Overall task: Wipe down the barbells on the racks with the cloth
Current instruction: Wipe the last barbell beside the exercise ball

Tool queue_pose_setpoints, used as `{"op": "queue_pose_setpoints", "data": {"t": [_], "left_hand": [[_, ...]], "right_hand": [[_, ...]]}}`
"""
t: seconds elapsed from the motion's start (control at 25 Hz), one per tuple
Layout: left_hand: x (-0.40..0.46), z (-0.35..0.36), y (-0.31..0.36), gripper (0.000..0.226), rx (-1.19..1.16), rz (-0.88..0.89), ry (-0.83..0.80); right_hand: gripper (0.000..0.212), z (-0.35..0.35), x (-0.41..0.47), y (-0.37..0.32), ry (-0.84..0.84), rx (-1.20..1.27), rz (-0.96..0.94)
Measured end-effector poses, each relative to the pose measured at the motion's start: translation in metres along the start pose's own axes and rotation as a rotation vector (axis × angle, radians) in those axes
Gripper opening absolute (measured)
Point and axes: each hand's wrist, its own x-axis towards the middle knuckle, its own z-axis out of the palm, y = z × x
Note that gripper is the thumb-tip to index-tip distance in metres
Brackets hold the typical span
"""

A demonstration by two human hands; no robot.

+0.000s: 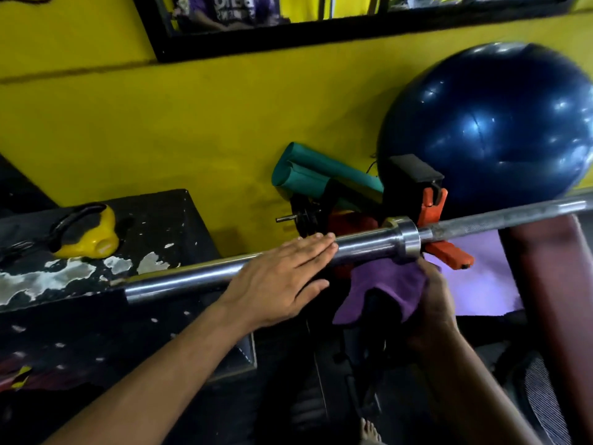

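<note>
A steel barbell (362, 245) runs from lower left to upper right and lies on an orange rack hook (433, 203). My left hand (282, 277) rests flat on the barbell's smooth sleeve, fingers straight. My right hand (433, 303) grips a purple cloth (382, 284) just below the sleeve's collar, and the cloth hangs down under the bar. The knurled shaft continues to the right past the collar.
A big blue exercise ball (487, 123) leans on the yellow wall behind the rack. A rolled green mat (321, 175) and a small dumbbell lie beside it. A yellow kettlebell (90, 232) sits on a worn black box (154, 220) at left. A dark red bench pad (552, 284) stands at right.
</note>
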Motion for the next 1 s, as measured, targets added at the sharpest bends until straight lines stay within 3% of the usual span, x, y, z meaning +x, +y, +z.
{"op": "queue_pose_setpoints", "data": {"t": [0.12, 0.28, 0.44, 0.52, 0.6, 0.68, 0.76, 0.84, 0.92, 1.0], "left_hand": [[-0.015, -0.007, -0.018, 0.062, -0.027, 0.068, -0.003], [-0.069, -0.012, -0.056, 0.08, 0.083, -0.026, -0.017], [-0.066, -0.02, -0.069, 0.087, 0.097, -0.025, -0.091], [-0.051, -0.026, -0.078, 0.089, -0.032, -0.056, -0.199], [-0.049, -0.031, -0.082, 0.088, -0.071, -0.022, -0.228], [-0.058, -0.035, -0.08, 0.083, -0.059, 0.027, -0.198], [-0.066, -0.039, -0.077, 0.078, -0.048, 0.055, -0.164], [-0.072, -0.037, -0.076, 0.075, -0.006, 0.072, -0.118], [-0.073, -0.035, -0.075, 0.073, 0.007, 0.078, -0.101], [-0.073, -0.036, -0.073, 0.073, -0.006, 0.09, -0.102]], "right_hand": [[0.042, 0.008, -0.054, 0.008, 0.08, 0.051, -0.199], [0.03, 0.036, -0.095, -0.019, 0.22, -0.042, -0.605], [0.04, 0.059, -0.088, -0.027, 0.316, -0.609, -0.941], [0.026, 0.074, -0.066, -0.016, 0.237, -0.839, -1.112], [0.024, 0.081, -0.033, 0.008, 0.084, -1.228, -1.181], [0.024, 0.075, -0.007, 0.022, 0.093, -1.543, -1.273], [0.026, 0.066, -0.002, 0.017, 0.137, -1.629, -1.319], [0.03, 0.066, -0.007, -0.001, 0.013, -1.693, -1.323], [0.031, 0.087, -0.011, -0.019, -0.052, -1.794, -1.198], [0.03, 0.109, -0.017, -0.007, 0.066, -1.844, -1.104]]}}
